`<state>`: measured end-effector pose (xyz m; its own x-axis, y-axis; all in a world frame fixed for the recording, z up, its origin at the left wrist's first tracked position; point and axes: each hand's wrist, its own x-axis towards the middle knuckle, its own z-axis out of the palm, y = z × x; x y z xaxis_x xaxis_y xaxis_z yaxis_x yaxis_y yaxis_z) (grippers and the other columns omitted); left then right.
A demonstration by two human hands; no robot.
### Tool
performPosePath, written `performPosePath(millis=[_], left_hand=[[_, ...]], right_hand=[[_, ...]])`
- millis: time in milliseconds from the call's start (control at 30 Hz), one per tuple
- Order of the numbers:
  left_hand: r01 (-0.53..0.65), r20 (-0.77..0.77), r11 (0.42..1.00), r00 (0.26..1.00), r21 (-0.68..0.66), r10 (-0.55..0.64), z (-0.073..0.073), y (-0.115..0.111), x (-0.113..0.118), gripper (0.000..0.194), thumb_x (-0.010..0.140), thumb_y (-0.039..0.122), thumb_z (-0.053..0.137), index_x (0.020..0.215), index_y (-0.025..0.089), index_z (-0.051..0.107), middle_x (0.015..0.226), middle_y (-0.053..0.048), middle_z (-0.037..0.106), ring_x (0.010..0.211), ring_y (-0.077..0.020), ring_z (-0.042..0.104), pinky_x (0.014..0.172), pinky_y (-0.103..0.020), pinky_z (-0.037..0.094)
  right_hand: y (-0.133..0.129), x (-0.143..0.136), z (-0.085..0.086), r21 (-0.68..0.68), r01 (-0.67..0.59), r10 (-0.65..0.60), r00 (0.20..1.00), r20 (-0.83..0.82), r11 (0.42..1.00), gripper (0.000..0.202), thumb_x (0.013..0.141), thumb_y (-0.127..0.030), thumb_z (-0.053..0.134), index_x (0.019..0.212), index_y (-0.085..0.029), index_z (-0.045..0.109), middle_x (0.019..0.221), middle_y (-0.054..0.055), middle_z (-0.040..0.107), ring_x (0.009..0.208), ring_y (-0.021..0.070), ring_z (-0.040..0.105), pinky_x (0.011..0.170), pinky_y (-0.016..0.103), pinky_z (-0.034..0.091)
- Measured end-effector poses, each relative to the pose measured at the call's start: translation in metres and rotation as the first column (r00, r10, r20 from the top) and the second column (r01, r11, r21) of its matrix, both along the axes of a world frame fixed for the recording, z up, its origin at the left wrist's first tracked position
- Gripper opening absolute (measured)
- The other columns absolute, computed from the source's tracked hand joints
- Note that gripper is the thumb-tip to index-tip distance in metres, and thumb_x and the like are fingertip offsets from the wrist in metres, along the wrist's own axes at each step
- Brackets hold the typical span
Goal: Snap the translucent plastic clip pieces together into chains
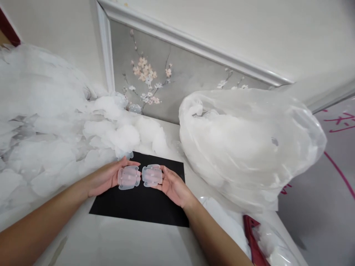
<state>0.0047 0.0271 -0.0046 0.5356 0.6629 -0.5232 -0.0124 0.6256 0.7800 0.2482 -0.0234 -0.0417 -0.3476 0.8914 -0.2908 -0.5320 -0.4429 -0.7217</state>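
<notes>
My left hand (108, 177) holds a translucent, frosted plastic piece (129, 177) with small round bumps and notched edges. In my right hand (174, 184) is a similar translucent piece (152, 175), gripped at its right side. The two pieces are side by side with a narrow gap between them, over a black mat (141, 207). Fingers show pinkish through both pieces, and some fingertips are hidden behind them.
A large heap of translucent pieces (55, 147) covers the left side. At the right stands a big clear bag (249, 147) filled with whitish pieces. A red phone-like object (253, 240) lies at the lower right, beside a small clear bag (273, 245). Behind is a framed flower panel (172, 96).
</notes>
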Motion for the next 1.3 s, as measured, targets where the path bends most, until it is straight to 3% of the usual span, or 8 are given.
performPosePath(millis=[267, 400, 500, 633, 767, 900, 1033, 1300], left_hand=[[0.048, 0.011, 0.999, 0.999, 0.023, -0.048, -0.004, 0.003, -0.001, 0.057, 0.086, 0.065, 0.053, 0.119, 0.02, 0.067, 0.114, -0.012, 0.075, 0.111, -0.029, 0.067, 0.093, -0.038, 0.053], [0.041, 0.016, 0.999, 0.999, 0.028, -0.042, -0.006, 0.003, -0.001, 0.055, 0.087, 0.063, 0.053, 0.12, 0.02, 0.066, 0.116, -0.012, 0.074, 0.112, -0.029, 0.067, 0.095, -0.039, 0.053], [0.031, 0.036, 0.999, 0.999, 0.02, -0.032, -0.006, 0.002, -0.001, 0.053, 0.088, 0.059, 0.055, 0.12, 0.019, 0.066, 0.114, -0.013, 0.075, 0.11, -0.0289, 0.068, 0.094, -0.039, 0.053], [0.037, 0.055, 0.999, 0.998, 0.039, -0.039, -0.004, 0.001, 0.0, 0.044, 0.087, 0.049, 0.064, 0.119, 0.02, 0.066, 0.112, -0.012, 0.076, 0.109, -0.0291, 0.069, 0.095, -0.04, 0.054], [0.07, 0.038, 0.997, 0.997, 0.033, -0.071, -0.002, -0.001, 0.001, 0.042, 0.083, 0.044, 0.07, 0.119, 0.022, 0.067, 0.113, -0.01, 0.076, 0.112, -0.0297, 0.068, 0.097, -0.04, 0.053], [0.069, 0.026, 0.997, 0.997, 0.035, -0.07, -0.001, -0.001, 0.001, 0.043, 0.082, 0.042, 0.071, 0.12, 0.022, 0.067, 0.113, -0.01, 0.076, 0.111, -0.0287, 0.068, 0.097, -0.038, 0.054], [0.073, 0.019, 0.996, 0.997, 0.047, -0.074, -0.003, 0.0, 0.0, 0.042, 0.083, 0.042, 0.071, 0.12, 0.023, 0.068, 0.114, -0.009, 0.076, 0.111, -0.027, 0.068, 0.096, -0.035, 0.054], [0.095, 0.028, 0.994, 0.995, 0.053, -0.096, -0.006, 0.001, -0.002, 0.043, 0.084, 0.043, 0.069, 0.123, 0.023, 0.066, 0.118, -0.01, 0.074, 0.116, -0.0283, 0.066, 0.099, -0.037, 0.052]], right_hand=[[0.0, 0.0, -0.002, -0.012, 0.019, -0.019, 1.0, -0.001, 1.0, 0.052, 0.077, -0.062, 0.069, 0.104, -0.018, 0.066, 0.099, 0.009, 0.074, 0.098, 0.0248, 0.069, 0.092, 0.045, 0.052], [-0.003, -0.002, 0.003, -0.003, 0.059, -0.059, 0.997, 0.044, 0.998, 0.04, 0.071, -0.047, 0.08, 0.095, -0.02, 0.063, 0.095, 0.004, 0.072, 0.091, 0.0207, 0.069, 0.088, 0.04, 0.054], [-0.004, -0.007, 0.007, 0.019, 0.124, -0.125, 0.982, 0.144, 0.992, 0.042, 0.062, -0.037, 0.087, 0.086, -0.021, 0.057, 0.085, -0.002, 0.068, 0.08, 0.0168, 0.067, 0.08, 0.036, 0.056], [-0.003, -0.016, 0.008, 0.13, 0.21, -0.243, 0.91, 0.336, 0.969, 0.048, 0.058, -0.038, 0.088, 0.089, -0.023, 0.055, 0.072, -0.005, 0.062, 0.062, 0.0127, 0.059, 0.063, 0.028, 0.052], [-0.003, -0.018, 0.007, 0.27, 0.173, -0.297, 0.791, 0.535, 0.947, 0.034, 0.072, -0.05, 0.074, 0.08, -0.019, 0.061, 0.063, -0.004, 0.056, 0.053, 0.0104, 0.05, 0.052, 0.023, 0.041], [-0.004, -0.015, 0.006, 0.358, 0.121, -0.344, 0.66, 0.668, 0.926, 0.042, 0.081, -0.058, 0.062, 0.073, -0.017, 0.066, 0.057, -0.003, 0.055, 0.05, 0.0105, 0.047, 0.049, 0.023, 0.035], [-0.003, -0.016, 0.004, 0.307, 0.202, -0.356, 0.706, 0.613, 0.93, 0.058, 0.082, -0.069, 0.052, 0.075, -0.015, 0.071, 0.061, 0.003, 0.064, 0.055, 0.0156, 0.058, 0.054, 0.026, 0.045], [-0.001, -0.015, 0.007, 0.064, 0.275, -0.274, 0.856, 0.438, 0.959, 0.071, 0.073, -0.08, 0.053, 0.084, -0.013, 0.076, 0.08, 0.012, 0.074, 0.07, 0.0229, 0.07, 0.058, 0.03, 0.053]])
